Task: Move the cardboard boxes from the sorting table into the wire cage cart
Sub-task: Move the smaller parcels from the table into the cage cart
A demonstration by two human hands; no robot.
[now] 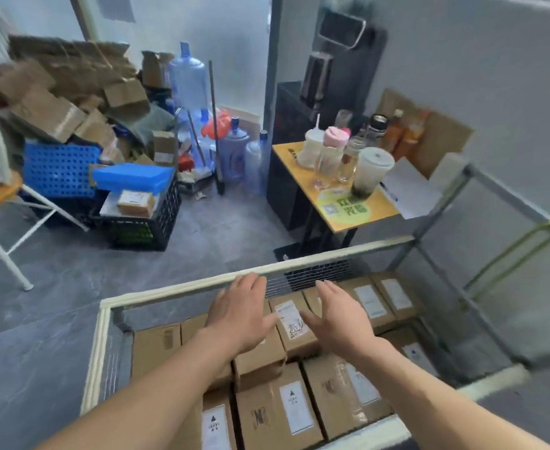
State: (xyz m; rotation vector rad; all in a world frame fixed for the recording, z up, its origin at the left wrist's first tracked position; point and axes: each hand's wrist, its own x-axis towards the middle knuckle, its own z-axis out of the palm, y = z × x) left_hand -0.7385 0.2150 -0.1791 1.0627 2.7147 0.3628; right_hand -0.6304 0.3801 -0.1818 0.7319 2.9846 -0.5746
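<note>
Room: grey floor point(56, 303) and pale walls, seen from above.
Cardboard boxes point(276, 414): packed in close rows inside the wire cage cart point(169, 292), which has a cream top rail and mesh walls.
Left hand point(237, 315): palm down over the boxes, fingers straight and spread, holding nothing; whether it touches the box beneath is unclear.
Right hand point(340, 319): just beside it, fingers likewise straight, gripping nothing.
Labels point(294, 405): white stickers, several with a black triangle; print too blurred to read.
Around: yellow side table point(364, 216) behind the cart bears cups point(372, 170) and a green sticker point(345, 206) with blurred characters; water jugs point(189, 79), blue crate point(59, 170), black crate point(143, 228) and cardboard heap point(65, 79) lie farther left.
Hidden: forearms cover the near-left boxes; the cart's near edge is cut off.
</note>
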